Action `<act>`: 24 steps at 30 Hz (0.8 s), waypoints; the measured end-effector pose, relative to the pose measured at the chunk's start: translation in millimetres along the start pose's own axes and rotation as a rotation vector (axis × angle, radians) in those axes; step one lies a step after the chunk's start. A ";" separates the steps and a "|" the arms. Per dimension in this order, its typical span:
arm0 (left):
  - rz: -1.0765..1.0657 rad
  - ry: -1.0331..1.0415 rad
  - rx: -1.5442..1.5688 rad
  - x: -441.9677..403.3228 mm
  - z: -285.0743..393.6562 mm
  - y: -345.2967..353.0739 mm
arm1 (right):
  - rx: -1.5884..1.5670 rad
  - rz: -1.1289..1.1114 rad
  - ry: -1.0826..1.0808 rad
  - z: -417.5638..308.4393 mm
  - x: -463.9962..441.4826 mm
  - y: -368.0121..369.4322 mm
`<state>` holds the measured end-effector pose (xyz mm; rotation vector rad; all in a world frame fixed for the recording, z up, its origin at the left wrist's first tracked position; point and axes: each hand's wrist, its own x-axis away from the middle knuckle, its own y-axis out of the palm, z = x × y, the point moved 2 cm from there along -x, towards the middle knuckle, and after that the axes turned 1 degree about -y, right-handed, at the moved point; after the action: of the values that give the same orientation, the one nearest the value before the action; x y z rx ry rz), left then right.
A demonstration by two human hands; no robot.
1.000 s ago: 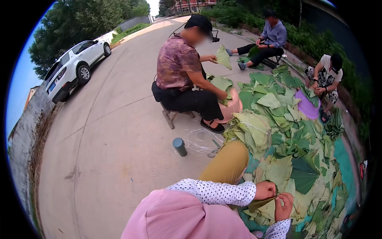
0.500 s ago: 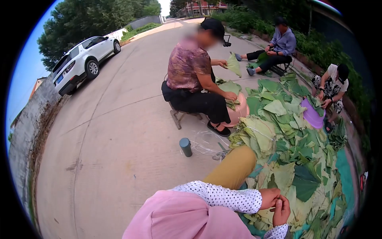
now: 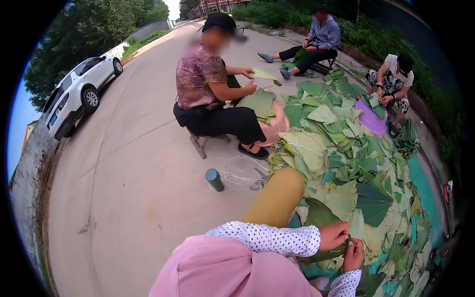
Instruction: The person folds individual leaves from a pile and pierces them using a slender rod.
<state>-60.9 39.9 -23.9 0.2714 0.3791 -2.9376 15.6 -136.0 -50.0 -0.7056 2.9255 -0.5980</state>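
A dark green lotus leaf [image 3: 319, 214] lies under and between my hands in the lower right of the head view. My left hand [image 3: 334, 236], coming from a white polka-dot sleeve, is closed with its fingers curled at the leaf's edge. Close beside it, my right hand [image 3: 353, 256] pinches the same edge between thumb and fingers. What the fingertips do there is partly hidden. Below the hands is a spread of loose lotus leaves [image 3: 373, 237], pale and dark green. My knee in mustard trousers [image 3: 277, 195] is left of the held leaf.
A tied leaf stack [image 3: 299, 148] sits beyond my knee. A dark bottle [image 3: 214, 179] stands on the concrete near white string [image 3: 237, 168]. Nearby, a person [image 3: 210, 89] handles leaves by a pink basin [image 3: 279, 123]. Two more people sit farther off, one at a purple basin [image 3: 371, 120].
A dark green leaf now shows beneath my hands, which are slightly farther apart. The view has shifted, moving the scene leftward. The nearest person's lower hand has risen from the basin toward the held leaf.
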 end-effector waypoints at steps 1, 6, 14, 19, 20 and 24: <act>0.006 0.047 0.059 -1.8 5.0 1.5 | 0.022 0.032 -0.032 11.4 5.6 -8.1; -0.170 -0.196 0.325 -1.0 14.5 -7.7 | 0.339 0.235 -0.080 22.6 18.3 -36.5; -0.105 -0.225 0.341 -2.7 44.5 -27.9 | 0.467 0.422 0.310 100.2 30.4 -85.4; -0.040 -0.260 0.412 -7.8 44.8 -42.2 | 0.610 0.416 0.696 142.6 43.6 -145.0; -0.019 -0.258 0.428 -8.7 45.1 -44.2 | 0.615 0.430 0.705 159.4 48.1 -157.5; -0.021 -0.234 0.431 -8.2 42.9 -46.1 | 0.723 0.436 0.987 174.8 62.8 -191.0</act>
<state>-68.4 73.6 29.3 -0.0274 -0.2878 -2.9958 68.4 -382.7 -135.7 0.4388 2.9549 -2.2404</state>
